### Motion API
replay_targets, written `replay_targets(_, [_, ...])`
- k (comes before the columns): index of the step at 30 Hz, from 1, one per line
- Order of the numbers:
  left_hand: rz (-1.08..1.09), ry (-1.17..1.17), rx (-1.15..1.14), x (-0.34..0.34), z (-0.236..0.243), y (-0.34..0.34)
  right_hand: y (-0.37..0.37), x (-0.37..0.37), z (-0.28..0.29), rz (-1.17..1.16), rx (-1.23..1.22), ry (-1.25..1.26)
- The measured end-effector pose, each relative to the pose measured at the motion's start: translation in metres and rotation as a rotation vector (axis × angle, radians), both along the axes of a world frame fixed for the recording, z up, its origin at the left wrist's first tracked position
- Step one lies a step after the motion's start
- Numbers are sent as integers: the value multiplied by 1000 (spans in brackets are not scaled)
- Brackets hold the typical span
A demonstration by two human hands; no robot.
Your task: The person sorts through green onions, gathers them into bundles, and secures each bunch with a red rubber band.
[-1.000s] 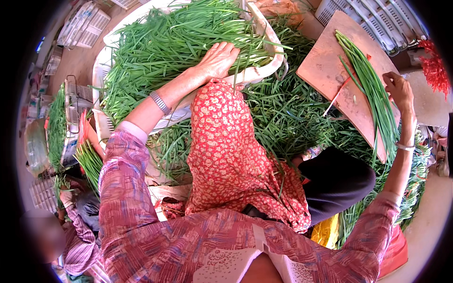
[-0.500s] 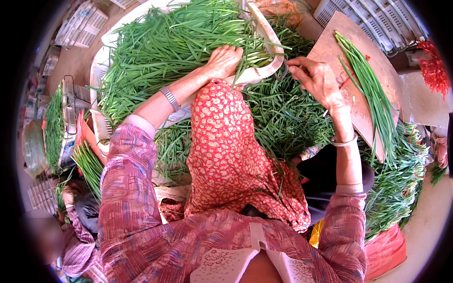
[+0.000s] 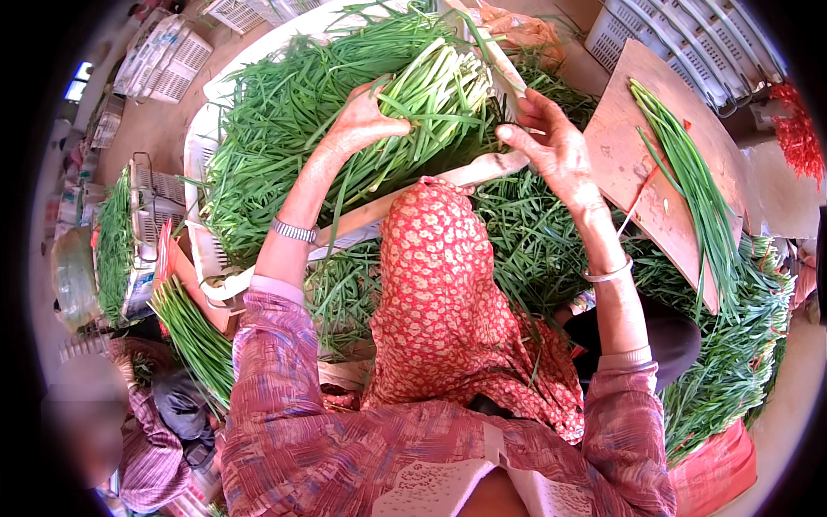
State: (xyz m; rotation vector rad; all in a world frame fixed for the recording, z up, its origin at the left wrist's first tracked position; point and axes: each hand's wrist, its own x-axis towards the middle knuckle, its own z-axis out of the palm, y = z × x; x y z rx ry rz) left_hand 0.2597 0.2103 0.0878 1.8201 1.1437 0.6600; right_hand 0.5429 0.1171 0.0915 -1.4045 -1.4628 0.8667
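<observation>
My left hand (image 3: 360, 123) grips a thick bunch of green chives (image 3: 431, 95) with pale stem ends, lifted above the heap in a white plastic crate (image 3: 202, 155). My right hand (image 3: 551, 146) is beside the bunch's pale ends at the crate's near rim, fingers spread, touching or almost touching them. Both wrists carry bangles. A red patterned cloth (image 3: 439, 302) hangs down between my arms.
A wooden board (image 3: 637, 146) at the right holds a small row of chives (image 3: 689, 181). Loose chives (image 3: 732, 362) lie heaped under and right of it. More crates stand at the top. Another person sits at the lower left beside bundled chives (image 3: 194, 336).
My left hand has closed on a bunch and raised it from the heap. My right hand left the wooden board and moved left to the bunch.
</observation>
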Motion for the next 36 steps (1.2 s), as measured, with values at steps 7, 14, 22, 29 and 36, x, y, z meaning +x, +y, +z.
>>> replay_targets(7, [-64, -129, -14, -15, -9, 12, 40, -61, -22, 63, -47, 33])
replay_targets(14, [-122, -97, -233, -19, 38, -17, 31, -99, -17, -221, 241, -245])
replay_targets(22, [235, -294, 204, -30, 20, -31, 29, -174, 41, -67, 403, -94])
replay_targets(29, [284, -488, 23, -55, 46, -48, 47, -143, 50, 50, 367, 91])
replay_targets(36, [179, -201, 65, -43, 45, -50, 55, -159, 45, 526, 100, 703])
